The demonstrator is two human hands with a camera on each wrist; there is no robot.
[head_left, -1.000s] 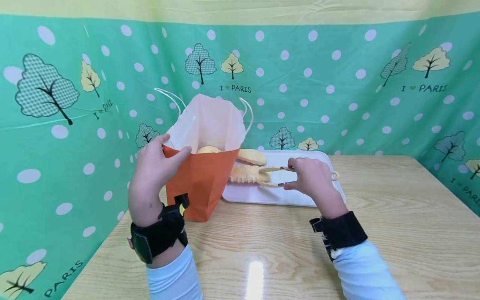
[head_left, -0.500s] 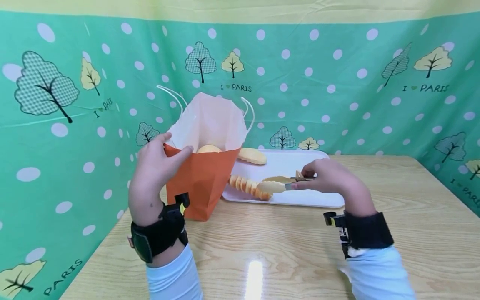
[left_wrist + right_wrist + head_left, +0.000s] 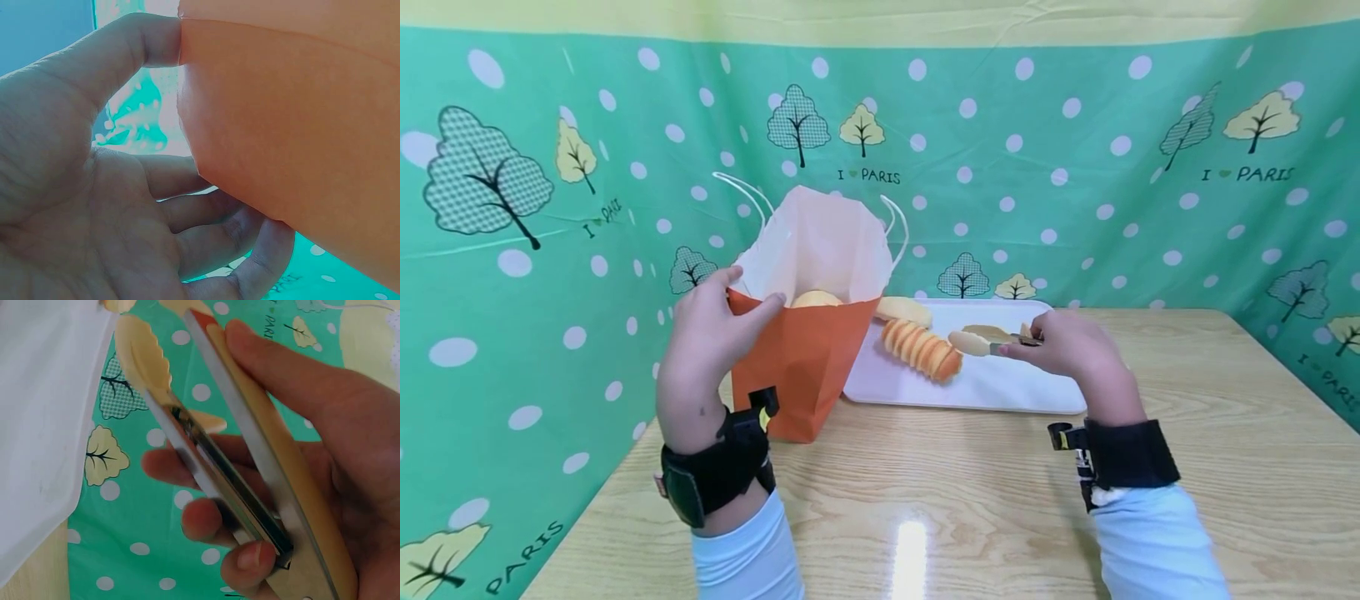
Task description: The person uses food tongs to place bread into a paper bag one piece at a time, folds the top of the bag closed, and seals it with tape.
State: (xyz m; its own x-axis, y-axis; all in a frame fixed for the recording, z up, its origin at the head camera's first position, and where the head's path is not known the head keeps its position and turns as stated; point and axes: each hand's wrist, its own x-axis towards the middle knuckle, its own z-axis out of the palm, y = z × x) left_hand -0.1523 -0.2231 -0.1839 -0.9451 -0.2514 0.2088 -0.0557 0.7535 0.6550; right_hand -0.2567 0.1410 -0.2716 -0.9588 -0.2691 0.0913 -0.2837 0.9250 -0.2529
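Observation:
An orange paper bag (image 3: 805, 358) with a white inside and string handles stands on the table, its mouth wide. My left hand (image 3: 711, 333) grips the bag's left rim, thumb over the front edge; in the left wrist view its fingers curl along the bag's side (image 3: 281, 125). My right hand (image 3: 1071, 354) holds a pair of tongs (image 3: 988, 340), pale at the tips and spread apart with nothing between them. Just left of those tips, a ridged bread roll (image 3: 922, 350) lies slantwise on a white tray (image 3: 1000, 387). Inside the bag shows part of a pale bun (image 3: 817, 298).
A smooth oblong bun (image 3: 904, 311) lies behind the ridged roll at the tray's back left, partly hidden by the bag. The wooden table (image 3: 970, 492) stretches forward. A green dotted cloth (image 3: 970, 208) hangs behind and at both sides.
The tongs, around the ridged roll a second ago, have moved off it to the right. The roll has turned slantwise and shifted right, away from the bag. My left hand and the bag stay put.

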